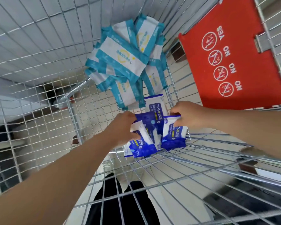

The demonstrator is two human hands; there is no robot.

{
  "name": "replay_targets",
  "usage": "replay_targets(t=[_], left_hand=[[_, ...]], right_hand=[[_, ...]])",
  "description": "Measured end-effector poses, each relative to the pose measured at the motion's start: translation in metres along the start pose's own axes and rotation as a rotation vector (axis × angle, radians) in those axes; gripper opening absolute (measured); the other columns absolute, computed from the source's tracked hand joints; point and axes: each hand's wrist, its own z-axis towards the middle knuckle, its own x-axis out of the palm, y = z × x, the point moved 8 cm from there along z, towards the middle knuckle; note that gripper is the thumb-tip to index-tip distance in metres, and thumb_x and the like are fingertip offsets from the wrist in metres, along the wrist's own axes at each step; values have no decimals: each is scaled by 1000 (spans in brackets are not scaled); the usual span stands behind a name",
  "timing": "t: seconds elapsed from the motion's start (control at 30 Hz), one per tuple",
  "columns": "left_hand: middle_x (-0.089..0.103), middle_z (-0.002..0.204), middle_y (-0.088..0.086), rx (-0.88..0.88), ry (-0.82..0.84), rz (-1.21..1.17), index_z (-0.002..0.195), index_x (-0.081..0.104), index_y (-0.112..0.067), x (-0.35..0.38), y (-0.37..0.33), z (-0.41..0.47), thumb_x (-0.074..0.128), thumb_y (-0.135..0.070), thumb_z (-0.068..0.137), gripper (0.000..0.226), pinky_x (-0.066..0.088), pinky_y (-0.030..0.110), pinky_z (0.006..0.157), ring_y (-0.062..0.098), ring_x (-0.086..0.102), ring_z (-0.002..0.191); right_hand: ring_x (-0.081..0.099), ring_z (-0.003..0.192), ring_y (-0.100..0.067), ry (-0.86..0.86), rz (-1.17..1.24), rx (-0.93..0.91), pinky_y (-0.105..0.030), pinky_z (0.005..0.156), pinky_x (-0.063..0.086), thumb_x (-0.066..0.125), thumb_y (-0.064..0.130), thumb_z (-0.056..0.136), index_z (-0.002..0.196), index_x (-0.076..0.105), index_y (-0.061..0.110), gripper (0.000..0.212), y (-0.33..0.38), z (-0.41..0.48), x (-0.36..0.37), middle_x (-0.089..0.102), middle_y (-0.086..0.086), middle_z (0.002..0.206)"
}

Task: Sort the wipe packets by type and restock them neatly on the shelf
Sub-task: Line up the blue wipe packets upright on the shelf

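I look down into a wire shopping cart (39,98). A heap of several teal-and-white wipe packets (123,56) lies at the cart's far end. Closer to me are dark blue-and-white alcohol wipe packets. My left hand (122,127) grips a small bunch of these blue packets (143,143). Just to the right, my right hand (188,116) pinches the top edge of one more blue packet (173,135). Another blue packet (154,104) lies flat on the cart floor just beyond my hands.
A red child-seat flap (230,51) with YES/NO warning symbols hangs on the cart's right side. Wire walls close in on the left and far sides. Below the mesh I see tiled floor and dark trouser legs (120,200).
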Motion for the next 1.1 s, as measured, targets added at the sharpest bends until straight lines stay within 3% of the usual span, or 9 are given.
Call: replay_targets(t=[0.17, 0.4, 0.5, 0.6, 0.73, 0.87, 0.97, 1.03, 1.1], left_hand=[[48, 138, 1, 20, -12, 272, 134, 50, -16, 3, -12, 18, 71, -44, 79, 65, 38, 38, 103, 24, 42, 125], [62, 107, -1, -135, -5, -219, 119, 44, -15, -15, 16, -9, 81, -19, 74, 59, 51, 34, 78, 22, 61, 92], [71, 97, -1, -200, 84, -244, 106, 62, -12, -17, 38, -21, 77, -18, 77, 33, 53, 27, 69, 14, 67, 80], [67, 79, -10, -222, 34, -316, 96, 65, -18, -26, 52, -28, 78, -18, 77, 23, 41, 16, 53, -1, 60, 66], [65, 76, -15, -216, -14, -373, 89, 63, -26, -34, 55, -27, 77, -23, 79, 17, 37, 15, 51, -1, 58, 63], [67, 81, -13, -212, 7, -421, 87, 61, -28, -33, 56, -24, 75, -24, 81, 16, 41, 17, 57, 1, 61, 71], [67, 82, -14, -211, 31, -427, 92, 63, -27, -34, 57, -26, 75, -24, 81, 17, 41, 15, 56, -2, 61, 71], [68, 86, -11, -215, 38, -425, 96, 63, -26, -37, 57, -29, 75, -25, 81, 20, 42, 16, 57, -1, 62, 72], [69, 89, -10, -220, 28, -423, 98, 61, -25, -45, 53, -35, 76, -25, 80, 23, 43, 17, 57, 0, 62, 73]], right_hand=[[49, 87, -20, -25, 11, -9, -27, 68, 32, 65, 16, 85, 101, 61, 4, 20, 2, -5, 0, 47, -2, 93], [51, 96, -22, -117, 109, -8, -25, 73, 33, 60, 12, 88, 111, 60, 4, 24, 5, 6, -7, 52, -8, 106], [50, 113, -26, -149, 134, 2, -23, 82, 34, 61, 13, 88, 120, 56, 2, 34, 6, 21, -9, 49, -12, 125], [52, 114, -26, -134, 187, 24, -29, 91, 43, 63, 12, 86, 119, 58, 5, 34, 10, 40, -5, 45, -11, 132], [49, 119, -27, -116, 220, 91, -27, 88, 43, 69, 17, 85, 127, 57, 10, 45, 12, 53, 2, 32, -7, 141], [50, 112, -27, -123, 177, 163, -26, 84, 43, 73, 26, 82, 130, 58, 14, 52, 12, 52, 3, 38, -11, 130], [55, 78, -14, -129, 238, 146, -20, 60, 40, 74, 20, 81, 126, 60, 8, 49, 18, 44, 0, 50, -6, 107], [61, 80, -18, -112, 241, 141, -21, 54, 41, 74, 18, 81, 120, 62, 5, 43, 22, 37, -5, 60, -10, 106], [61, 88, -20, -113, 193, 117, -24, 61, 41, 72, 16, 81, 113, 65, 5, 35, 31, 27, -17, 62, -12, 109]])
